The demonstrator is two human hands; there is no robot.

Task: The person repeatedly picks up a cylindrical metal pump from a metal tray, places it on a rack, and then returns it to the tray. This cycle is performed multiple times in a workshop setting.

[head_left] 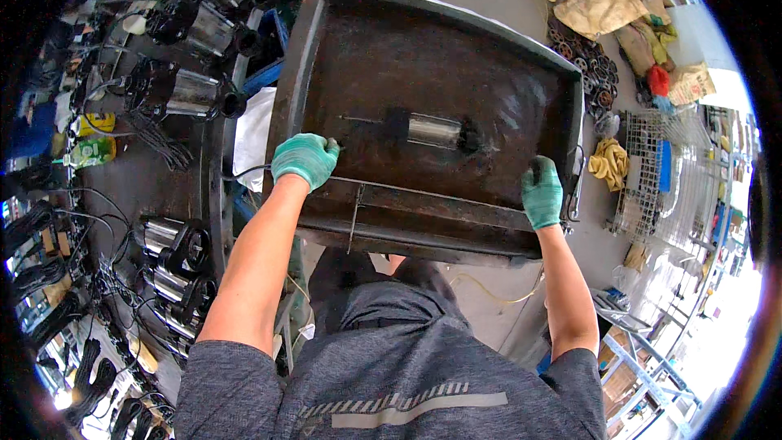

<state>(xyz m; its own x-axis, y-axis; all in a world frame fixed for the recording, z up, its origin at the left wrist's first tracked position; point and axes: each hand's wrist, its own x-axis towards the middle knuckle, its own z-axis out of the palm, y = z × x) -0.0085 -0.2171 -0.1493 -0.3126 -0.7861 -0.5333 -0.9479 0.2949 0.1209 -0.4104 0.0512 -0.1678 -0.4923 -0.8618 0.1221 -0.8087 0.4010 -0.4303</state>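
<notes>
Both arms outstretched, left hand (305, 159) and right hand (542, 193) fingers seemingly gripping metal tray (456, 57) rim

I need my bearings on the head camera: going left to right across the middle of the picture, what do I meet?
Pumps with black cables on the bench → left hand on the tray's near rim → metal cylinder part lying in the dark tray → right hand on the rim → yellow cloth → wire basket.

Both green-gloved hands, left hand (305, 159) and right hand (542, 192), grip the near rim of a dark metal tray (342, 57) holding 1 steel-bodied pump (436, 130).
</notes>
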